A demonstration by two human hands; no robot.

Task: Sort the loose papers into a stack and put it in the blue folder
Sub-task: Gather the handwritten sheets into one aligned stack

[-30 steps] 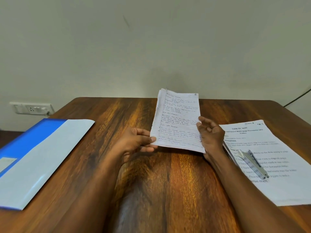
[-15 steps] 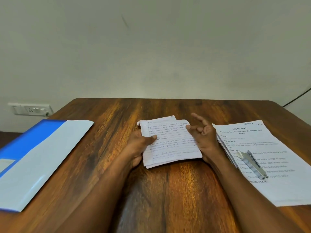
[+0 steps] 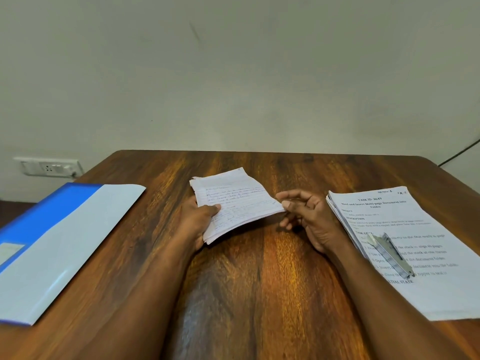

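The left hand (image 3: 197, 219) grips the stack of handwritten papers (image 3: 235, 203), thumb on top, above the tabletop (image 3: 259, 281). The right hand (image 3: 309, 219), fingers loosely apart, touches the stack's right corner. The blue folder (image 3: 52, 242) lies far left.

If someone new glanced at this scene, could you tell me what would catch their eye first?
Probably the small stack of handwritten lined papers held above the middle of the brown wooden table, gripped by the left hand while the right hand touches its right edge with its thumb. Next, the blue folder with a pale cover at the left, and a silver stapler lying on printed white sheets at the right.
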